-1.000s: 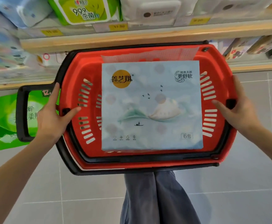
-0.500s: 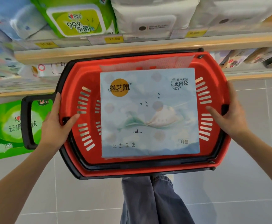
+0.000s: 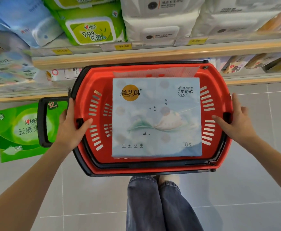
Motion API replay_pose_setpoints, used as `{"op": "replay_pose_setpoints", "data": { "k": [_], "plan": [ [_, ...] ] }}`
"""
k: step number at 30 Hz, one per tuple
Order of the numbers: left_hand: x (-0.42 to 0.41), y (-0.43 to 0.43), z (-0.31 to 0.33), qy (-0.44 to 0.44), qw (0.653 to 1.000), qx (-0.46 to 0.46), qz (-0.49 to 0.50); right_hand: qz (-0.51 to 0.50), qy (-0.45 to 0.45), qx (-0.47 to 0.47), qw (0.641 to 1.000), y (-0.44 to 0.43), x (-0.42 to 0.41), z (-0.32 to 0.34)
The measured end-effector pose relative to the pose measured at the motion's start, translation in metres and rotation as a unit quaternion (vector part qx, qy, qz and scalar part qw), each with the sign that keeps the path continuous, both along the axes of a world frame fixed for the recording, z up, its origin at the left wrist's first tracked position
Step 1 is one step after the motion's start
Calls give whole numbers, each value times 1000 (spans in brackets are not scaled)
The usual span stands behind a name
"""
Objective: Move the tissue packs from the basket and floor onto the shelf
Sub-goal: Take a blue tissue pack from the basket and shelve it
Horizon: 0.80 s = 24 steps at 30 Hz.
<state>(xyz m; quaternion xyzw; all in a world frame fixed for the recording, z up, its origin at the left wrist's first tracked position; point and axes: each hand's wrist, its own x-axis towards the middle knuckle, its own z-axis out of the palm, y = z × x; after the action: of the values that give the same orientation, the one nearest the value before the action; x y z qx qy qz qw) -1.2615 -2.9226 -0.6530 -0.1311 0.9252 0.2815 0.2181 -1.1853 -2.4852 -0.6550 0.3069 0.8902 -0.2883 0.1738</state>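
A red basket (image 3: pixel 154 167) with black rims is held level in front of the shelf (image 3: pixel 153 55). A light blue tissue pack (image 3: pixel 156 117) lies flat inside it, over a second pack whose edge (image 3: pixel 154 72) shows at the far side. My left hand (image 3: pixel 71 129) grips the basket's left rim, thumb inside. My right hand (image 3: pixel 236 120) grips the right rim. A green tissue pack (image 3: pixel 17 130) lies on the floor to the left, partly behind the basket's black handle (image 3: pixel 42 124).
The wooden-edged shelf above holds green (image 3: pixel 89 29), blue (image 3: pixel 24 22) and white (image 3: pixel 159 22) packs with yellow price tags. A lower shelf (image 3: pixel 253 79) runs behind the basket. Grey tiled floor (image 3: pixel 86 197) and my jeans-clad legs (image 3: pixel 159 204) are below.
The basket and both hands sit lower in view and the shelf above shows more; my grip on both rims is unchanged.
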Motion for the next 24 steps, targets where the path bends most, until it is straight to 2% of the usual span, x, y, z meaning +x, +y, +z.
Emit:
{"op": "replay_pose_setpoints", "data": {
  "k": [2,5,9,17,20,24],
  "plan": [
    [10,7,12,34,999,4,-24,-5,36,12,999,-11,9,11],
    [30,21,31,76,993,42,-81,-6,84,-48,995,-36,27,28],
    [50,40,39,26,980,102,-167,67,71,-102,990,-72,47,36],
    [37,75,14,-57,975,152,-153,94,40,-158,982,-75,22,14],
    [33,84,1,-57,975,170,-135,114,28,-178,977,-73,13,-2],
    [34,87,-13,-31,980,150,-129,115,59,-207,970,-75,11,-17]
  ]
}}
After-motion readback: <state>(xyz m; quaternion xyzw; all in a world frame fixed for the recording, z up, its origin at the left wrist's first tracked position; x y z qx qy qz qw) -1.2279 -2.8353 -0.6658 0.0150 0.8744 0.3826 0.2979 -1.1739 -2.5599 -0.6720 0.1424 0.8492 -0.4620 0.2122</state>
